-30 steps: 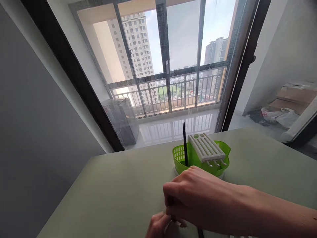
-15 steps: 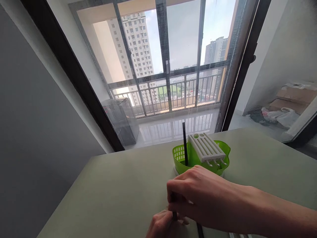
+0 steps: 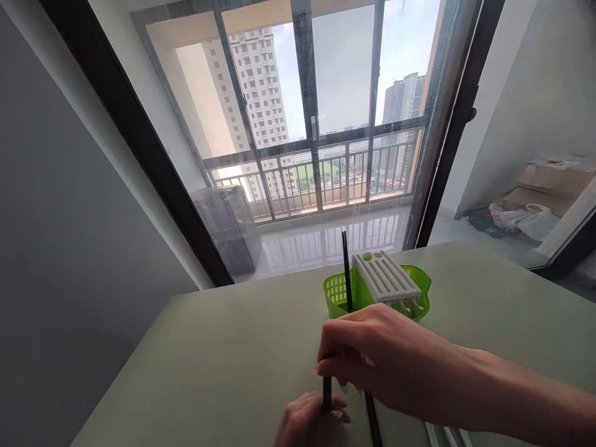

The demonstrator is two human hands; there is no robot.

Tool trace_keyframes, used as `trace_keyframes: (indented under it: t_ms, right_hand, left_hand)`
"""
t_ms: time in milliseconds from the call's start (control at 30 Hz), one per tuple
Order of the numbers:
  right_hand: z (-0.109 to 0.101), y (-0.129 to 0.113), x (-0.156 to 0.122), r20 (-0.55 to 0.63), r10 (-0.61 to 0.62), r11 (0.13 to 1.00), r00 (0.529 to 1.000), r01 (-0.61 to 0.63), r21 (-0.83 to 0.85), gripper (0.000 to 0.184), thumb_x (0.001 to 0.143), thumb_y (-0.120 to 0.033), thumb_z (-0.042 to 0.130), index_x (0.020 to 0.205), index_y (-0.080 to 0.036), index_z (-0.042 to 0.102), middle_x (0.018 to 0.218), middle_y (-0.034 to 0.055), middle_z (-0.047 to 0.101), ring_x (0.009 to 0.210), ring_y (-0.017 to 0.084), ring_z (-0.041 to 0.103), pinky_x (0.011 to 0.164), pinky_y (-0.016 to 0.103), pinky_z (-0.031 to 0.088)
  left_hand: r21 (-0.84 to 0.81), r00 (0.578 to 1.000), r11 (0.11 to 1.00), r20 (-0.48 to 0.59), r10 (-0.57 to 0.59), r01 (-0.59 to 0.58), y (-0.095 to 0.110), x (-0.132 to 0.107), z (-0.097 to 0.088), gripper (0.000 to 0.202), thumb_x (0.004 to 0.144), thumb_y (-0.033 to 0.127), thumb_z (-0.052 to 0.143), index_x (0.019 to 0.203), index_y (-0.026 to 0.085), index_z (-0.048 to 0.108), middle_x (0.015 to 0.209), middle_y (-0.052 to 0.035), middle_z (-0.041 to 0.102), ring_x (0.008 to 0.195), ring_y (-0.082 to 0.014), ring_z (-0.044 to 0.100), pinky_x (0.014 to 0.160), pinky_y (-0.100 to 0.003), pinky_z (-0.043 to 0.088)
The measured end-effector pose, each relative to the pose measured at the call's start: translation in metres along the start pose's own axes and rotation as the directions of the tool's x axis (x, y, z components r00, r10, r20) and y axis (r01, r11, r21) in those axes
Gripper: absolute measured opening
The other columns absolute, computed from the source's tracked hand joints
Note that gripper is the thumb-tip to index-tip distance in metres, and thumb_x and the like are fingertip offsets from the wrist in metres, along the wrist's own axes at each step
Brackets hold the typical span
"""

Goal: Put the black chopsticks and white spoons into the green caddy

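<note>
My right hand [image 3: 372, 347] reaches in from the right, its fingers closed around the upper part of dark chopsticks [image 3: 327, 394] held upright over the table. How many sticks are in the grip I cannot tell. Low at the bottom edge, my left hand [image 3: 302, 419] is curled around their lower end, partly cut off by the frame. Another dark stick [image 3: 372, 419] lies on the table beneath my right hand. Just behind that hand stands a green basket [image 3: 336, 290] with dark chopsticks [image 3: 347, 273] leaning upright in its left part and a white slotted rack [image 3: 386, 276] on top.
White slotted parts [image 3: 447, 434] lie at the bottom edge under my right forearm. The pale green table [image 3: 223, 360] ends at a glass door with a dark frame [image 3: 153, 167]. Beyond it are a balcony, a dark cabinet [image 3: 228, 230] and boxes with bags [image 3: 535, 205].
My right hand has risen slightly and shifted a little right, so more of the upright chopsticks shows between my hands. My left hand stays low in nearly the same place.
</note>
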State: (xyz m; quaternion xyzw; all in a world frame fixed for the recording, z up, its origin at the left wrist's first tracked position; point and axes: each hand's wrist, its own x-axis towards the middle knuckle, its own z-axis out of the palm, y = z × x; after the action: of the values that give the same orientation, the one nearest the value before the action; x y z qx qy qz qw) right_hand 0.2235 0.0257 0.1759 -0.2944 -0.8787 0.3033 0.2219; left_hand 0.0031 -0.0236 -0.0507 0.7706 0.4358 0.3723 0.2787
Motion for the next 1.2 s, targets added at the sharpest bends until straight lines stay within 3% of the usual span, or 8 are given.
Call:
trace_keyframes:
  t_ms: [133, 267, 433, 567, 700, 900, 1067, 1200]
  right_hand:
    - [-0.029, 0.003, 0.001, -0.070, 0.099, 0.985, 0.993, -0.088, 0.148, 0.029, 0.100, -0.045, 0.063, 0.084, -0.022, 0.068, 0.069, -0.0034, 0.073, 0.061, 0.012, 0.065, 0.060, 0.022, 0.045]
    - [-0.071, 0.008, 0.004, -0.208, 0.117, 0.970, 0.971, -0.066, 0.236, 0.038, 0.097, -0.057, 0.064, 0.084, -0.022, 0.067, 0.070, -0.0019, 0.071, 0.064, 0.013, 0.066, 0.064, 0.025, 0.051]
    - [-0.107, 0.018, 0.013, -0.468, 0.092, 0.995, 0.879, -0.068, 0.067, 0.049, 0.090, -0.070, 0.065, 0.083, -0.021, 0.067, 0.067, -0.0006, 0.068, 0.058, 0.013, 0.063, 0.060, 0.028, 0.051]
    - [-0.116, 0.034, 0.024, -0.559, 0.087, 0.982, 0.824, -0.164, -0.089, 0.054, 0.091, -0.074, 0.057, 0.086, -0.022, 0.066, 0.069, 0.0015, 0.071, 0.057, 0.016, 0.067, 0.059, 0.031, 0.052]
    - [-0.111, 0.058, 0.036, -0.502, 0.099, 0.967, 0.859, -0.202, -0.154, 0.047, 0.095, -0.065, 0.055, 0.087, -0.021, 0.065, 0.070, 0.0028, 0.074, 0.058, 0.016, 0.070, 0.062, 0.031, 0.054]
    - [-0.087, 0.095, 0.053, -0.294, 0.188, 0.973, 0.937, -0.219, -0.076, 0.031, 0.098, -0.046, 0.056, 0.086, -0.018, 0.064, 0.070, 0.0026, 0.074, 0.057, 0.015, 0.070, 0.058, 0.027, 0.052]
    - [-0.076, 0.111, 0.062, -0.184, 0.202, 0.972, 0.962, -0.220, -0.084, 0.030, 0.101, -0.041, 0.054, 0.087, -0.017, 0.064, 0.073, 0.0043, 0.076, 0.058, 0.014, 0.072, 0.061, 0.026, 0.052]
    - [-0.074, 0.118, 0.066, -0.196, 0.202, 0.965, 0.959, -0.230, -0.128, 0.029, 0.102, -0.039, 0.053, 0.088, -0.016, 0.065, 0.073, 0.0044, 0.077, 0.058, 0.015, 0.072, 0.063, 0.027, 0.051]
  left_hand:
    - [-0.028, 0.998, 0.998, 0.004, 0.055, -0.055, 0.000, -0.003, 0.000, 0.032, 0.107, 0.036, 0.048, 0.099, 0.022, 0.076, 0.080, -0.0031, 0.082, 0.081, -0.0165, 0.077, 0.080, -0.023, 0.060]
    - [0.044, 0.997, 0.996, 0.013, 0.071, -0.071, -0.001, -0.001, 0.000, 0.035, 0.107, 0.036, 0.049, 0.091, 0.023, 0.077, 0.080, -0.0033, 0.082, 0.077, -0.0154, 0.076, 0.081, -0.023, 0.061]
    - [0.060, 0.999, 0.998, 0.020, 0.027, -0.028, 0.001, -0.001, -0.001, 0.039, 0.107, 0.041, 0.046, 0.093, 0.022, 0.078, 0.081, -0.0043, 0.082, 0.074, -0.0148, 0.075, 0.076, -0.022, 0.060]
    - [0.051, 1.000, 0.998, 0.018, -0.023, 0.022, 0.003, -0.002, 0.000, 0.040, 0.106, 0.043, 0.046, 0.095, 0.022, 0.078, 0.080, -0.0040, 0.082, 0.073, -0.0152, 0.074, 0.076, -0.022, 0.059]
    - [0.037, 0.999, 0.999, 0.009, -0.037, 0.037, 0.004, -0.001, 0.001, 0.041, 0.106, 0.043, 0.047, 0.089, 0.021, 0.078, 0.080, -0.0045, 0.081, 0.073, -0.0150, 0.074, 0.074, -0.021, 0.058]
    - [0.020, 0.997, 0.997, 0.010, -0.073, 0.073, 0.007, 0.001, 0.001, 0.047, 0.106, 0.044, 0.048, 0.079, 0.021, 0.077, 0.079, -0.0054, 0.079, 0.069, -0.0137, 0.071, 0.071, -0.020, 0.056]
    - [0.015, 0.998, 0.998, 0.014, -0.059, 0.059, 0.007, 0.000, 0.001, 0.056, 0.106, 0.051, 0.043, 0.075, 0.020, 0.077, 0.076, -0.0068, 0.079, 0.072, -0.0150, 0.072, 0.071, -0.021, 0.055]
    - [-0.004, 0.998, 0.998, 0.008, -0.059, 0.059, 0.005, 0.000, 0.001, 0.056, 0.106, 0.053, 0.043, 0.076, 0.019, 0.077, 0.075, -0.0079, 0.078, 0.071, -0.0158, 0.072, 0.068, -0.022, 0.056]
